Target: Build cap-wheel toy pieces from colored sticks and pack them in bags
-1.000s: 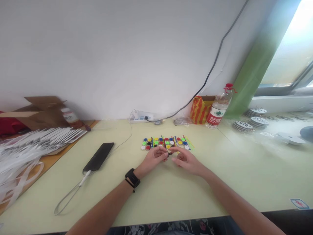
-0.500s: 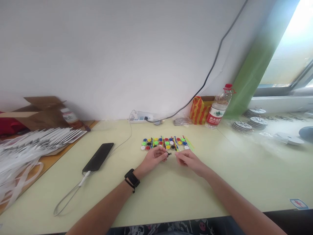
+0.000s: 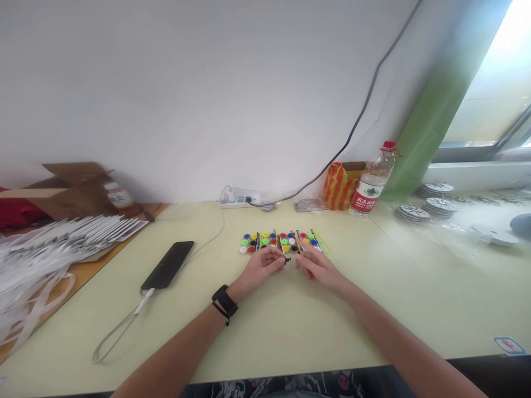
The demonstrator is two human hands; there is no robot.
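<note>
Here the left hand (image 3: 258, 269) pinches a small black piece (image 3: 287, 260) in its fingers (image 3: 275, 266), well in from the near edge of the surface (image 3: 290, 337), the right hand (image 3: 319, 269) just beside it, grip unreadable: seemingly close fingertip handling, calling next for a steady left hold.

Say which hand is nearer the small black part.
Left: the left hand pinches the small black part; the right hand is just right of it, apart.
</note>
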